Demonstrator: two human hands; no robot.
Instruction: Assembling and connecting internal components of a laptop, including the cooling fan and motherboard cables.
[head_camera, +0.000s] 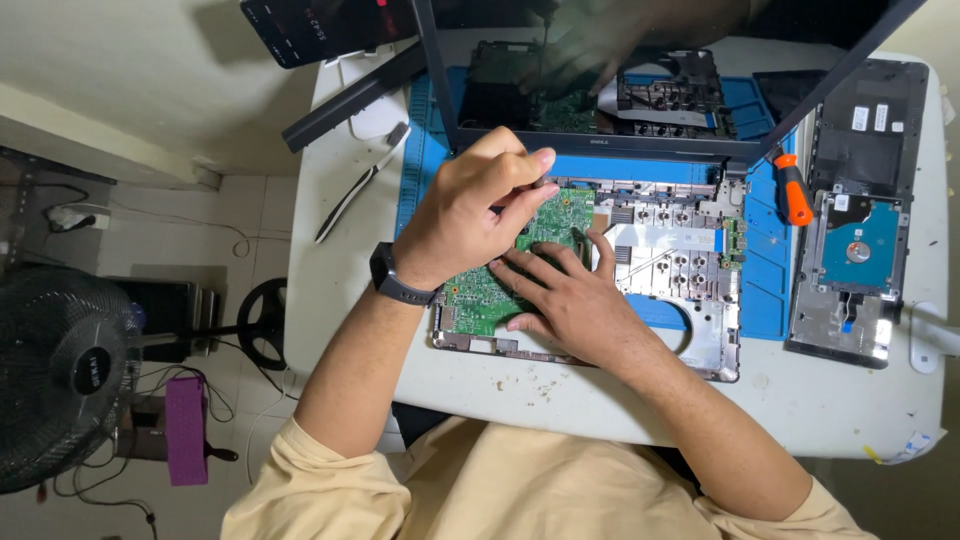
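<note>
- Head view, looking down: an opened laptop base is seen lying on a white surface, partly over a blue work mat.
- A green circuit board is seated in the left half of the base, with the bare silver frame exposed to its right.
- The left hand, with a dark watch at the wrist, is held above the board's upper part. Its fingers are curled in and pinched against the thumb; whether something small is gripped between them cannot be told.
- The right hand is laid open and flat on the board, fingers spread and pointing left, fingertips pressed on the green surface just under the left hand.
- The laptop's dark screen is tilted up behind the base, and the hands are reflected in it.
- An orange-handled screwdriver is seen on the mat just right of the base.
- A removed cover with a hard drive is placed at the far right of the surface.
- A black fan is seen on the floor at the left.
</note>
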